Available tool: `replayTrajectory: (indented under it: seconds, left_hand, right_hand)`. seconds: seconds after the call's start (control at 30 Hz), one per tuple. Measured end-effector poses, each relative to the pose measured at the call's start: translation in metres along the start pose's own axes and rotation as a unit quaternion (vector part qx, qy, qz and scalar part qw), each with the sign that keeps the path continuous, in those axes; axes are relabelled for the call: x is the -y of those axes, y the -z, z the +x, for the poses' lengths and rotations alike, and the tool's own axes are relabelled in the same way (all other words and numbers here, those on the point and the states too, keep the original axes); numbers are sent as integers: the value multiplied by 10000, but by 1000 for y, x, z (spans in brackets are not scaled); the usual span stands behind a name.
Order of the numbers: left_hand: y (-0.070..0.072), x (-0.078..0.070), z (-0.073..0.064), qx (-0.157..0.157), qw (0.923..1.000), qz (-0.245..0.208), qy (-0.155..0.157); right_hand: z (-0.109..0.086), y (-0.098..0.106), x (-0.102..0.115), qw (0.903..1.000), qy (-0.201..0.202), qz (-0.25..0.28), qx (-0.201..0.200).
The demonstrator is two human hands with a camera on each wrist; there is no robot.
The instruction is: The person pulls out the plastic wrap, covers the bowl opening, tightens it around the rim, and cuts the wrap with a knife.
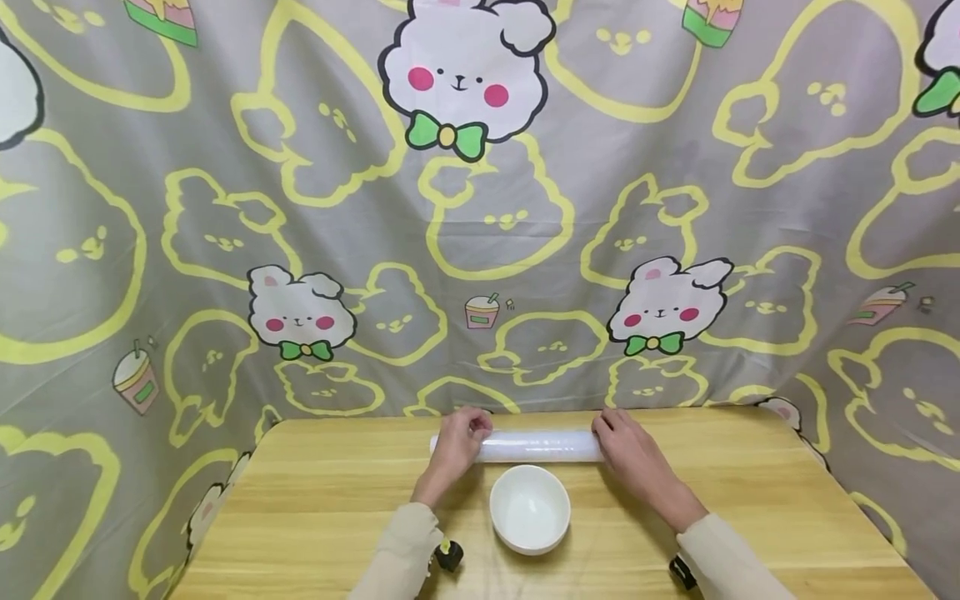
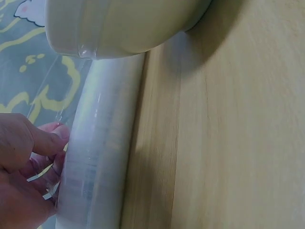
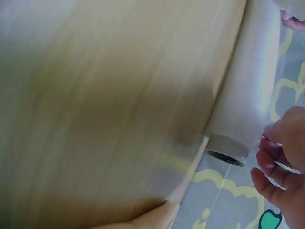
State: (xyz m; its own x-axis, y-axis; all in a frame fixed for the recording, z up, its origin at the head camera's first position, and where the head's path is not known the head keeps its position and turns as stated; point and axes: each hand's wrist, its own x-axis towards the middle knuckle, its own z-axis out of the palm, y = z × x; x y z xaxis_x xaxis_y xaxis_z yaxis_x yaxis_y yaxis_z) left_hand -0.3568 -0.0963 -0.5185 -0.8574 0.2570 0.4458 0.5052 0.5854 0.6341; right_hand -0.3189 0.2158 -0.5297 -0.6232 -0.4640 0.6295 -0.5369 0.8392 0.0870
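A roll of clear plastic wrap [image 1: 540,446] lies crosswise near the back edge of the table, behind a white bowl [image 1: 530,510]. My left hand [image 1: 459,442] is at the roll's left part, thumb and fingers pinching the loose film on its far side, as the left wrist view shows. At the right end, my right hand [image 1: 630,450] has thumb and forefinger together on the film edge, its other fingers curled loosely. The hollow core of the roll [image 3: 228,155] shows in the right wrist view. The bowl [image 2: 124,26] overlaps the roll in the left wrist view.
The wooden table [image 1: 322,500] ends just behind the roll, against a patterned cloth [image 1: 510,217] that also hangs at both sides. A small black object [image 1: 449,555] is by the left sleeve, and another black piece [image 1: 682,572] by the right cuff.
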Motion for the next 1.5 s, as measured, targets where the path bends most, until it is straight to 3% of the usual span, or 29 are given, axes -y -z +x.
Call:
replayTrajectory:
  seconds: [0.13,0.3,0.4,0.63,0.8,0.93,1.17,1.5]
  left_hand:
    - [1,1,0,-94,9999,56,-55]
    - [0,1,1,-10,10000,12,-77]
    - [0,2,1,13,10000,13,-27]
    - [0,2,0,-12,10000,-27,6]
    - [0,0,1,-43,10000,-26,29]
    - [0,0,1,-33,10000,-70,45]
    - [2,2,2,-153,9998,-97,55]
    - [0,2,2,-264,9993,-256,103]
  right_hand:
    - [3,1,-2,9999,9,-99,34]
    - [7,4,-3,9971,-409,618,-157]
    - [9,3,-1,9952,-390,892,-140]
    - [7,-6,1,9981,-90,609,-82]
    - [13,-7,-6,9995,60,225,190]
    - [17,-5,-8,9992,44,272,297]
    - [12,0,-10,9969,-103,755,176]
    - [11,-5,-17,9993,332,172,-37]
